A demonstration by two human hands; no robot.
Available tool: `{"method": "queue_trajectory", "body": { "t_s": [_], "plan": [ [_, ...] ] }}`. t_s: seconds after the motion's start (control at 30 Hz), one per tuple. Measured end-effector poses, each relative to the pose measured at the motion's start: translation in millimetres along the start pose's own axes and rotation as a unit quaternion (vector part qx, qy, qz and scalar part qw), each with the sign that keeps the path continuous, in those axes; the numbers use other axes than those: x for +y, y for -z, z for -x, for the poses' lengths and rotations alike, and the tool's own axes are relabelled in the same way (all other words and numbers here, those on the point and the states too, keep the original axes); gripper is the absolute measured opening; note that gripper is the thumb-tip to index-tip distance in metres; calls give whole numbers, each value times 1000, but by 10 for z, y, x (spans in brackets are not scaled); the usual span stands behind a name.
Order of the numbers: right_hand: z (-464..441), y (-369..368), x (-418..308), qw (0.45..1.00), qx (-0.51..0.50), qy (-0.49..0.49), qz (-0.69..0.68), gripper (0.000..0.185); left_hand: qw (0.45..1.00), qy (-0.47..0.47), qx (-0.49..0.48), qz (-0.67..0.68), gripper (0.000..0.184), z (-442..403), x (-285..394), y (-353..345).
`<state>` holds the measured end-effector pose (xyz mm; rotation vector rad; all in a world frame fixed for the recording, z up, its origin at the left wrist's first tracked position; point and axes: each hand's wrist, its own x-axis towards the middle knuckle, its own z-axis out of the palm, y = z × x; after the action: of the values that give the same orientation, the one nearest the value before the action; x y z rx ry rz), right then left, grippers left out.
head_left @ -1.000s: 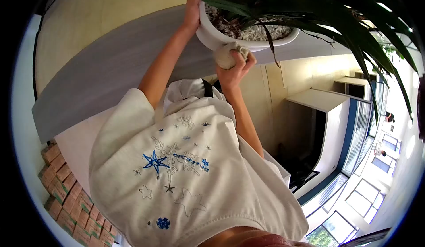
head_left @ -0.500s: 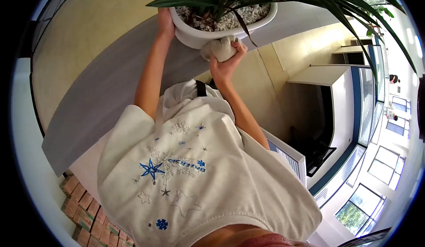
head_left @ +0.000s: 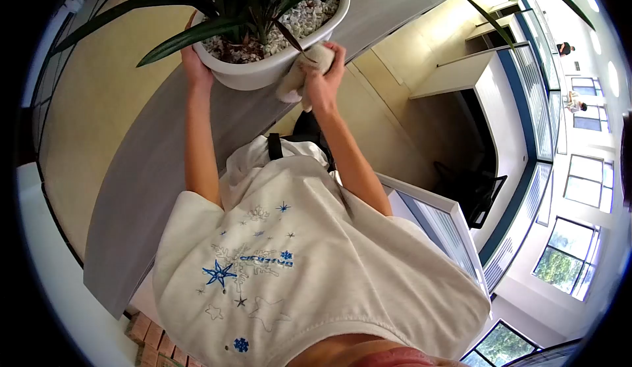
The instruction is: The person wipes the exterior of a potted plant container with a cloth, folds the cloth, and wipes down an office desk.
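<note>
A white oval flower pot [head_left: 253, 77] stands on the grey curved counter, holding pale pebbles [head_left: 299, 25] and a plant with long dark green leaves [head_left: 164, 0]. My left hand [head_left: 196, 67] grips the pot's left side, its fingers partly hidden behind the wall. In my right hand [head_left: 322, 87] is a bunched beige cloth [head_left: 304, 71], held against or very close to the pot's near right wall. Part of the cloth hangs below my fingers.
The grey counter [head_left: 138, 183] curves from lower left to upper right. Beyond the counter at right are a white desk [head_left: 454, 74], a dark chair [head_left: 487, 199] and blue-edged partitions. Brown boxes [head_left: 148, 334] are stacked at lower left. Two people are far off at right.
My view has shifted, so the pot appears further left and slightly lower. The right hand has moved the cloth along the pot wall toward its right end. My left hand stays on the pot.
</note>
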<state>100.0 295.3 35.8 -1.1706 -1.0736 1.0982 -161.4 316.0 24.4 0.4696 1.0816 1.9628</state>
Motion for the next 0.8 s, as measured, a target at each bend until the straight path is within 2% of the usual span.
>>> {"method": "queue_trajectory", "body": {
  "t_s": [0.1, 0.2, 0.27, 0.3, 0.33, 0.47, 0.5, 0.57, 0.6, 0.7, 0.8],
  "plan": [
    [-231, 158, 110, 989, -3, 133, 71, 53, 999, 16, 31, 4, 55, -53, -73, 80],
    [-432, 286, 476, 1000, -15, -6, 13, 51, 996, 42, 79, -8, 52, -133, -99, 70],
    [-518, 387, 522, 997, -39, -48, 45, 49, 992, 46, 113, -14, 53, -83, -42, -15],
    [-556, 444, 499, 994, -52, -70, 62, 48, 994, 44, 97, -3, 53, -93, -38, -14],
    [-584, 464, 375, 991, -67, -75, 92, 48, 996, 44, 82, 7, 52, -96, -41, 5],
    [-588, 380, -129, 997, -47, 55, -3, 54, 1000, -7, -4, 11, 51, 39, 60, -99],
    [-568, 405, -112, 996, -48, 69, 10, 54, 1000, -16, -18, 6, 51, 63, 65, -89],
    [-628, 416, -51, 992, -56, 107, 32, 54, 1000, 12, 17, -9, 52, 55, 87, -102],
    [-711, 485, 282, 990, -72, 113, 47, 55, 999, 22, 26, -5, 52, 63, 114, -133],
    [-619, 630, 782, 979, -123, 9, 165, 53, 998, 50, 40, 26, 53, 141, 205, -236],
    [-711, 605, 894, 965, -98, 23, 243, 58, 998, 57, 27, 30, 55, 44, 135, -122]
  ]
}}
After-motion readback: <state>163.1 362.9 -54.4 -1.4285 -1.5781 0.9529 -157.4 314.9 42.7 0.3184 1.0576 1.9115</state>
